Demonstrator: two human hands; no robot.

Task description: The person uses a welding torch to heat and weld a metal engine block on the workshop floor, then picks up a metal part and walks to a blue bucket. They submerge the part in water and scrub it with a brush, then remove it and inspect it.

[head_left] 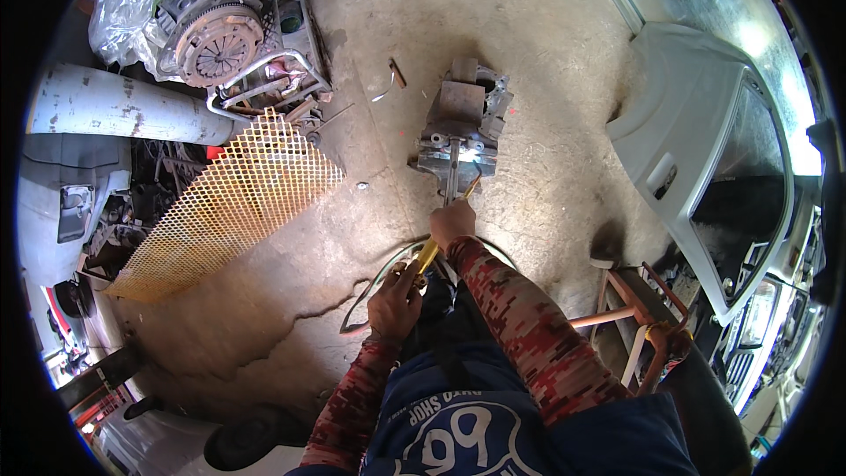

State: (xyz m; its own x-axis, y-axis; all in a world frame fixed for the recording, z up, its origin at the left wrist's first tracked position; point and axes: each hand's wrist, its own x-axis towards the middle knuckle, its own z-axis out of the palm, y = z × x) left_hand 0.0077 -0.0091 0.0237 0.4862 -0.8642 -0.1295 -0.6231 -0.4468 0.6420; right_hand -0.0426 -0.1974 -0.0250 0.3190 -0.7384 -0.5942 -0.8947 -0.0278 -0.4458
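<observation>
A gas torch (427, 254) with a yellow handle runs between my two hands. My left hand (394, 304) is closed round its near end, where brass-coloured fittings show at the fingers. Further forward, my right hand (451, 222) wraps the front of it. The thin copper-coloured tip (474, 183) sticks out past that hand toward a heavy metal vise (462, 104). A narrow metal piece (453, 172) lies lengthwise at the vise's near side, just left of the tip. A bright spot shows on the vise; I cannot tell whether it is flame or reflected light.
Looped hoses (359, 300) lie below my hands. Yellow expanded-metal mesh (238, 203) leans at the left, beside a clutch assembly (216, 42) and a large grey cylinder (132, 101). A grey car door (696, 141) stands at the right, with a reddish metal stand (630, 300) nearer me.
</observation>
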